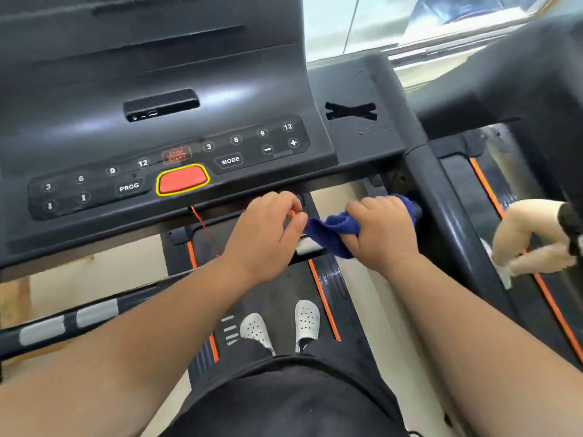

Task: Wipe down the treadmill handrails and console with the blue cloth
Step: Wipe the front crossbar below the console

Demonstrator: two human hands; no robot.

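Observation:
The black treadmill console [151,89] fills the upper left, with button panels and a red stop key [182,180]. Just below its front edge, my right hand [383,230] grips the blue cloth [334,230], wrapped around a short black handlebar whose end [417,212] shows at the right. My left hand [268,228] is curled over the same bar immediately left of the cloth, fingers closed on it. The left handrail [63,323], black with grey sensor pads, runs across the lower left. The right handrail [441,190] slopes down on the right.
My feet in white perforated shoes [280,326] stand on the black belt with orange stripes. A thin red safety cord [205,228] hangs from the console. Another person's hand [533,238] reaches in at the right, beside a second treadmill [520,74].

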